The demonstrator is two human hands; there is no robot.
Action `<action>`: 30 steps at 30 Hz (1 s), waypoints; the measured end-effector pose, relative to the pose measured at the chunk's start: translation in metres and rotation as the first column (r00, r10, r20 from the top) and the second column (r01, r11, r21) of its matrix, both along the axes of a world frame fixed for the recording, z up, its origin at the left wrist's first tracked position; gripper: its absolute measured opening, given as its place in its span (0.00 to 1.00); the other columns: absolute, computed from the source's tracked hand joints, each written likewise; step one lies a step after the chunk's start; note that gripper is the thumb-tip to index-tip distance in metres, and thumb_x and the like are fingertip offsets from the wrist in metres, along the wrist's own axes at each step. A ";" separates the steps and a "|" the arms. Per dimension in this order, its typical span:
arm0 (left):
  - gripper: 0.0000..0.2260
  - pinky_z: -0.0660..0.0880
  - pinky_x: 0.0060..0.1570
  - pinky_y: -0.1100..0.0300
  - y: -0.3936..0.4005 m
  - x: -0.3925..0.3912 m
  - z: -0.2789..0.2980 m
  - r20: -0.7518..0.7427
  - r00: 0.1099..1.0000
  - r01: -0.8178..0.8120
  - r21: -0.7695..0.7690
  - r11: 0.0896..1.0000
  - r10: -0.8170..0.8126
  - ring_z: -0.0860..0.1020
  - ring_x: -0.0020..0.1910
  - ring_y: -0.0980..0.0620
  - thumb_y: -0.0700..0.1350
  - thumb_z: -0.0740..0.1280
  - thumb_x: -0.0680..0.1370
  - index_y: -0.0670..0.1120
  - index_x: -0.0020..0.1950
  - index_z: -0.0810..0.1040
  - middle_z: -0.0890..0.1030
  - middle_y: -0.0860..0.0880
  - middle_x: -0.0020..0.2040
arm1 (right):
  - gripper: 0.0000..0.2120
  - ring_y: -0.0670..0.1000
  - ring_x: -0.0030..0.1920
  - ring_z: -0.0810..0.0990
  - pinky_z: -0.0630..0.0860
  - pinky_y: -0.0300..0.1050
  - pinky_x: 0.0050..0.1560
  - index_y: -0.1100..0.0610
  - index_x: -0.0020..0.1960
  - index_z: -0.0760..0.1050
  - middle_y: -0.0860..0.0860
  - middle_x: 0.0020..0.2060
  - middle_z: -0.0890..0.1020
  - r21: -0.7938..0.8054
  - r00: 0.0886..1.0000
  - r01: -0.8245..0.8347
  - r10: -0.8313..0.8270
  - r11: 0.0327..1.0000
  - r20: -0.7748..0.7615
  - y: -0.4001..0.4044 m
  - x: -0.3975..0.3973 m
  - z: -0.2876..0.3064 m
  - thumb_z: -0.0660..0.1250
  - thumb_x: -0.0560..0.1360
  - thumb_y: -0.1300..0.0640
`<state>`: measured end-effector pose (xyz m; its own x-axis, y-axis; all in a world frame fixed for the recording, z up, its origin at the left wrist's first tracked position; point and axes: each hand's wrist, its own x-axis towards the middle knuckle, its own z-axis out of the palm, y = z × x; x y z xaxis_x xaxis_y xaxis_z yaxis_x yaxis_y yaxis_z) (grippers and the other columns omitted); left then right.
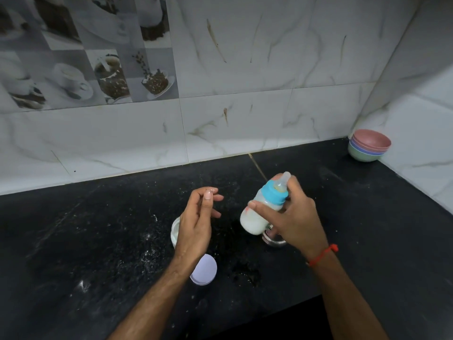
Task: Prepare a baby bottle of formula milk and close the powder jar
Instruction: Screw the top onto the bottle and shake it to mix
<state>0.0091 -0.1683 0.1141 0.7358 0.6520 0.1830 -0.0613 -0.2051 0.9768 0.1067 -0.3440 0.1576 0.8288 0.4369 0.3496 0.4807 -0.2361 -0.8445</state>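
My right hand (297,217) grips a small baby bottle (255,220) holding white milk, tilted above the black counter, its blue collar (273,192) and clear teat on. My left hand (196,217) hovers empty with loosely bent fingers above the open white powder jar (174,231), which it mostly hides. The jar's white lid (204,269) lies flat on the counter just in front of the jar, beside my left wrist.
A steel cup (273,240) stands under my right hand, partly hidden. Stacked coloured bowls (369,146) sit in the far right corner by the marble wall. White powder is scattered over the black counter (98,241). The counter's front edge runs at lower right.
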 end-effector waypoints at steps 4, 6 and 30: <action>0.13 0.74 0.41 0.61 0.000 -0.001 0.000 -0.009 1.000 0.002 0.017 1.000 -0.002 0.85 0.44 0.53 0.55 0.57 0.86 0.54 0.62 0.78 0.86 0.56 0.55 | 0.26 0.45 0.49 0.84 0.83 0.37 0.47 0.50 0.59 0.70 0.43 0.49 0.81 -0.046 0.995 0.075 -0.071 0.996 0.073 -0.001 0.001 -0.004 0.81 0.69 0.49; 0.12 0.74 0.41 0.61 0.001 -0.001 -0.001 -0.008 1.000 -0.003 0.012 1.000 0.003 0.85 0.44 0.52 0.54 0.57 0.87 0.54 0.62 0.78 0.86 0.56 0.55 | 0.25 0.48 0.46 0.85 0.85 0.42 0.41 0.50 0.57 0.71 0.45 0.47 0.83 -0.105 1.000 -0.016 0.013 0.994 -0.027 -0.004 0.003 -0.003 0.81 0.68 0.48; 0.14 0.74 0.40 0.60 0.000 0.001 -0.002 0.015 1.000 0.006 0.004 1.000 -0.006 0.85 0.43 0.52 0.57 0.57 0.84 0.54 0.61 0.78 0.86 0.56 0.54 | 0.27 0.43 0.57 0.81 0.80 0.35 0.56 0.56 0.65 0.68 0.47 0.56 0.78 0.406 0.934 0.181 -0.286 0.896 0.214 0.008 -0.010 0.006 0.78 0.72 0.57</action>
